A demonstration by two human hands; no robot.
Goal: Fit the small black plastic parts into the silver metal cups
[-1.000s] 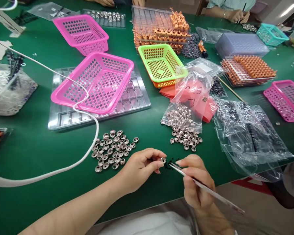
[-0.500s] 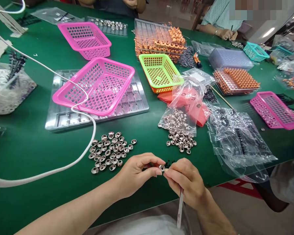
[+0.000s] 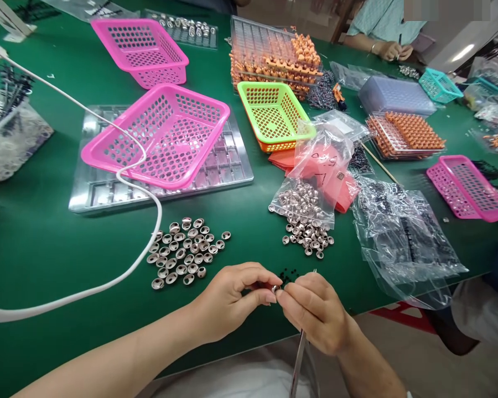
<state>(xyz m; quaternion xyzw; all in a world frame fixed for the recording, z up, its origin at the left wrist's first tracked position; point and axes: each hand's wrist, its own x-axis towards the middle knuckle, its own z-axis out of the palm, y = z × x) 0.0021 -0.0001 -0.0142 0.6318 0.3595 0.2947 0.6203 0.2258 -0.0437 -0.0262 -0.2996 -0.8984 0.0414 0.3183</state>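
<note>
Near the table's front edge, my left hand (image 3: 234, 301) pinches a small silver metal cup (image 3: 275, 288) between thumb and forefinger. My right hand (image 3: 315, 309) meets it from the right, its fingertips touching the cup. A thin metal tool, apparently tweezers (image 3: 299, 359), is held in that hand, with its long end pointing down toward the lap and fine tips showing above the fingers. Just behind the hands lie tiny black pieces (image 3: 288, 274). Loose silver cups (image 3: 188, 258) are spread to the left, and a smaller pile (image 3: 309, 237) spills from a clear bag (image 3: 302, 202).
A pink basket (image 3: 161, 138) rests on a metallic tray (image 3: 243, 166), crossed by a white cable (image 3: 160, 215). Farther back are a green basket (image 3: 274, 113) and orange parts (image 3: 274, 66). Clear bags (image 3: 406, 237) lie right. Another person's hands (image 3: 394, 51) are at the far side.
The cup between my fingers has turned from face-on to edge-on. My right hand has rotated slightly, and the tool's lower end has swung left. The whole view has shifted a little.
</note>
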